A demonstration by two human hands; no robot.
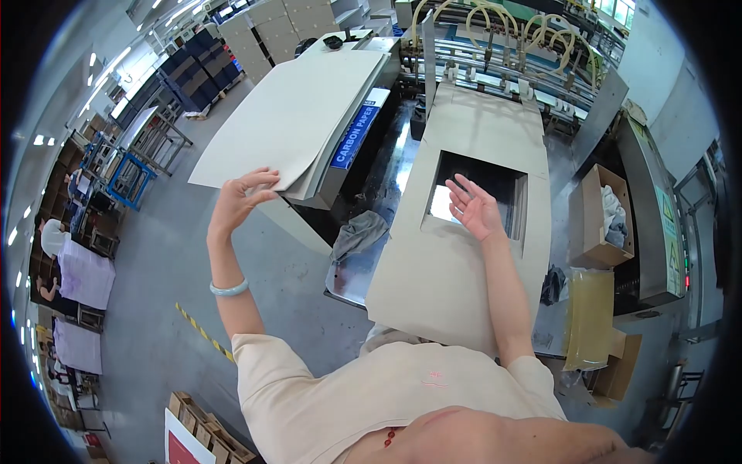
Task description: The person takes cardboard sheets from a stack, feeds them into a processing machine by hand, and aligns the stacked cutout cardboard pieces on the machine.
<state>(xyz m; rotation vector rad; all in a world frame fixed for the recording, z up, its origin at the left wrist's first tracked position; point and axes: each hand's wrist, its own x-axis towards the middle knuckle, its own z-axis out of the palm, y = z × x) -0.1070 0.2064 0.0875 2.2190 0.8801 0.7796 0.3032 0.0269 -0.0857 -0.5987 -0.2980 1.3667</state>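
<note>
My left hand (251,192) is at the near corner of a stack of large white sheets (290,108), its fingers and thumb closed on the top sheet's corner, which is slightly raised. Under the sheets shows a blue box labelled "CARBON PAPER" (355,135). My right hand (475,209) hovers palm up with fingers spread, holding nothing, over the dark rectangular opening (506,185) in a beige board (440,274). A grey cloth (359,234) lies on the metal surface between the stack and the board.
A machine with rollers and looped hoses (495,54) stands beyond the board. On the right are a cardboard box with cloths (591,220) and a yellowish sheet pack (589,317). A wooden pallet (209,429) is low left. Several people work far left.
</note>
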